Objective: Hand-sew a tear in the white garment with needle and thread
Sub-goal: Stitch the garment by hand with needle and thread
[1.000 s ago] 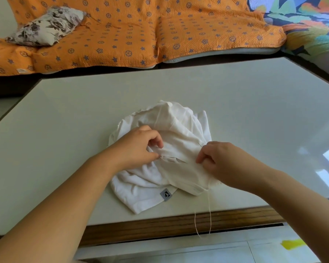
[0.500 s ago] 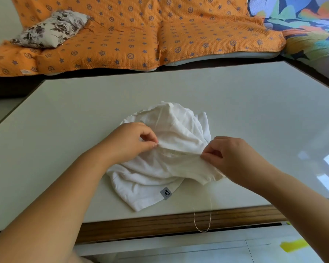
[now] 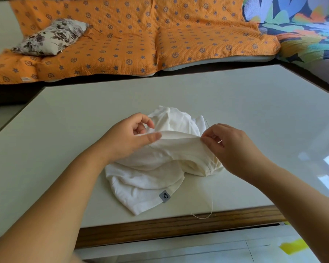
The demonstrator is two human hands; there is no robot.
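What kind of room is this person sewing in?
Probably a living room at home: an orange sofa cover, a flowery cushion, and a table holding the white garment.

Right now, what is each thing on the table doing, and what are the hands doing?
white garment: crumpled on the table, one fold held up between both hands.
left hand: pinches the fold's left end.
right hand: pinches the fold's right end.
thread: slack, trailing from under the right hand to the table's near edge.
grey label: flat on the hem, facing up.
floral pillow: lying on the orange cover.
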